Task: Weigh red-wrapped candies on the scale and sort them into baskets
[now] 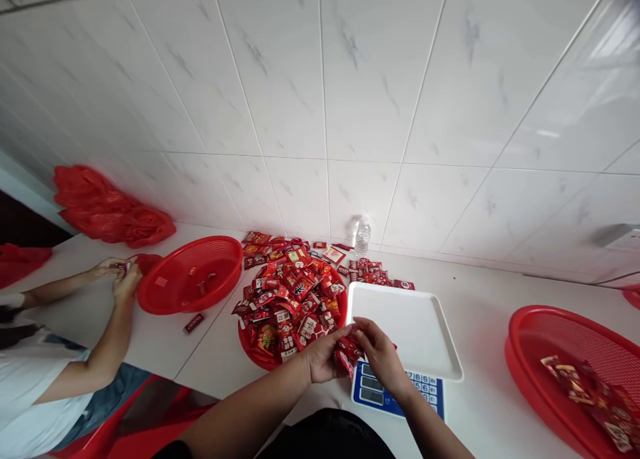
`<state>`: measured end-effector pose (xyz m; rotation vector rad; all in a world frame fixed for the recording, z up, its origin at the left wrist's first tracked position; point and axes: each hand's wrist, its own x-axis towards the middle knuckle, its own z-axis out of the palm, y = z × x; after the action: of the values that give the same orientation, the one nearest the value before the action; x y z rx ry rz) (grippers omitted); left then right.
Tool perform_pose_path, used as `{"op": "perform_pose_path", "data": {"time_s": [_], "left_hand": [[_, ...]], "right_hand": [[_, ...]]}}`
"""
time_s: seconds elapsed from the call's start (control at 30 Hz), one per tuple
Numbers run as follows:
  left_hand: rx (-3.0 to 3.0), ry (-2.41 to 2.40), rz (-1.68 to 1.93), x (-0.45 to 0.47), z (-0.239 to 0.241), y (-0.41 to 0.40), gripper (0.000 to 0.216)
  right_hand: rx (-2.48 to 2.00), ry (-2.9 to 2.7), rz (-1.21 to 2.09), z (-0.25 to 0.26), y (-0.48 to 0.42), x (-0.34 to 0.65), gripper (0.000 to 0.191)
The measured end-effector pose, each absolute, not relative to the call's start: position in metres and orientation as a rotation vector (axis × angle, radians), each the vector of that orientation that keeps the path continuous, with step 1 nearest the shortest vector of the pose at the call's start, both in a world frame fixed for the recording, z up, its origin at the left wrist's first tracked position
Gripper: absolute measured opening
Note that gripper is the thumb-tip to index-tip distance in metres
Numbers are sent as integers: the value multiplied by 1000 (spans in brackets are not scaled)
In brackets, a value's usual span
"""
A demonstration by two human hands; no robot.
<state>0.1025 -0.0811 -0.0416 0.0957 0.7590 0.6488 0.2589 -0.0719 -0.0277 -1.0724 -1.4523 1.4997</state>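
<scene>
My left hand (323, 358) is closed around several small red snack packets (347, 356), just in front of a heaped basket. My right hand (379, 352) meets it from the other side, its fingers on the same packets. Red packets of many prints (295, 292) pile high in the red basket (253, 352). Below and beside my right hand is a digital scale with a blue keypad (425, 396). Its white tray (405, 319) carries nothing. My fingers partly hide the packets.
Loose packets (369, 271) and a clear plastic bottle (363, 236) sit by the tiled wall. Another red basket (540, 372) with packets stands at the right. On the left, a co-worker's hands (125, 279) are beside a red basket (193, 272). Red bags (110, 209) lie behind.
</scene>
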Motion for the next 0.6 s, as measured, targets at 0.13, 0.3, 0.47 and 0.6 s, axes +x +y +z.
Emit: {"op": "perform_pose_path", "data": {"time_s": [0.13,0.3,0.47,0.6], "left_hand": [[83,693,768,62,-21,-84,24],[109,676,1162,-43,12,-76,16],[-168,1114,1621,-166,27,-49,15],[-214,1240,1741,-222,32,-32,16]], "right_hand": [[-1032,-1305,1576,-15,-78,238,49],[-1190,-1292,1516,-9,-90,230,52],[-1409,-1136,1481,-30,-111,240,61],[-1539,-1014,1446,-43,-129,247,63]]}}
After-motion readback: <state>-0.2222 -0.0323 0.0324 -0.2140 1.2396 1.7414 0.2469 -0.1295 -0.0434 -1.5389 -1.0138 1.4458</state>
